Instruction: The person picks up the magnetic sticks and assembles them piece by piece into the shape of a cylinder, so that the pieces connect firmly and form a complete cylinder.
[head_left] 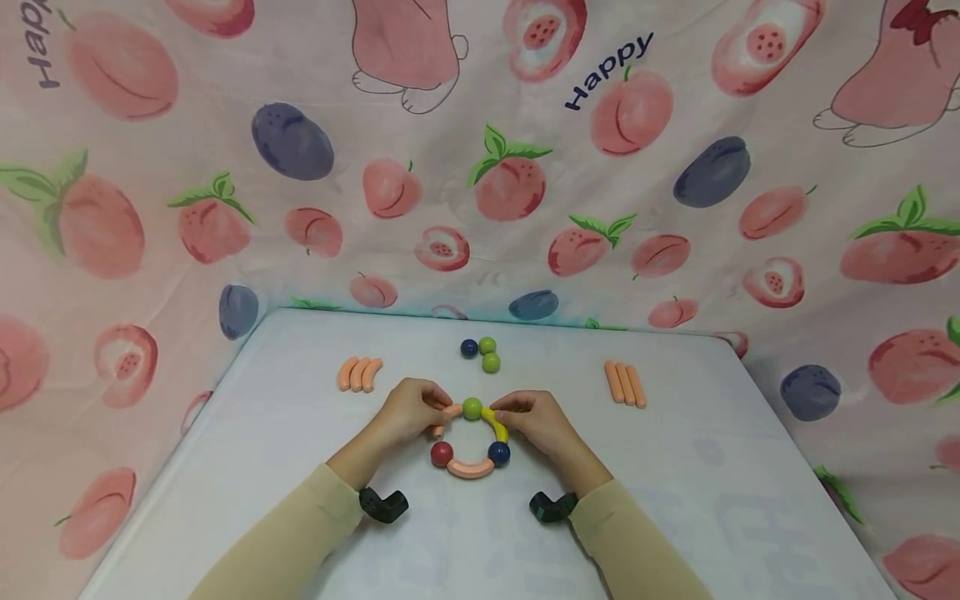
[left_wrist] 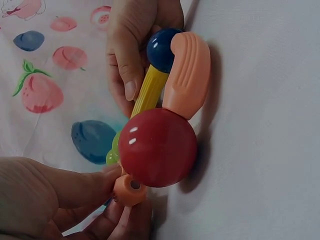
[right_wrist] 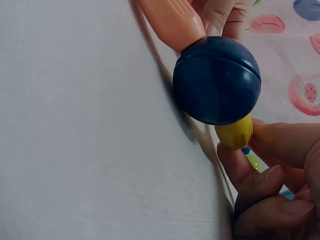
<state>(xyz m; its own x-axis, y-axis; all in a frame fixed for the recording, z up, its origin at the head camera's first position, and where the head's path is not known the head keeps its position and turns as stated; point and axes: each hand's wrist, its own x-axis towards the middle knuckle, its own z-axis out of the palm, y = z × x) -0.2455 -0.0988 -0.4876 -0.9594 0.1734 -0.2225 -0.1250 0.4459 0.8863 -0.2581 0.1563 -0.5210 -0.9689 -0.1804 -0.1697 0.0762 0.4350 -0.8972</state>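
Note:
A ring of toy balls and curved rods lies on the table between the hands. My left hand (head_left: 412, 410) pinches an orange curved rod (left_wrist: 131, 192) at the ring's upper left, its lower end apart from the red ball (head_left: 442, 454). My right hand (head_left: 536, 417) pinches the yellow curved rod (head_left: 498, 427) at the upper right. A green ball (head_left: 472, 408) sits at the top between these two rods. The blue ball (right_wrist: 217, 80) joins the yellow rod to another orange curved rod (head_left: 470, 470), which runs along the bottom to the red ball.
Three orange curved rods (head_left: 360, 374) lie at the left, and several orange straight rods (head_left: 625, 384) at the right. Behind the ring sit a blue ball (head_left: 469, 348) and two green balls (head_left: 491, 362). A fruit-printed cloth (head_left: 450, 167) hangs behind the white table (head_left: 675, 483).

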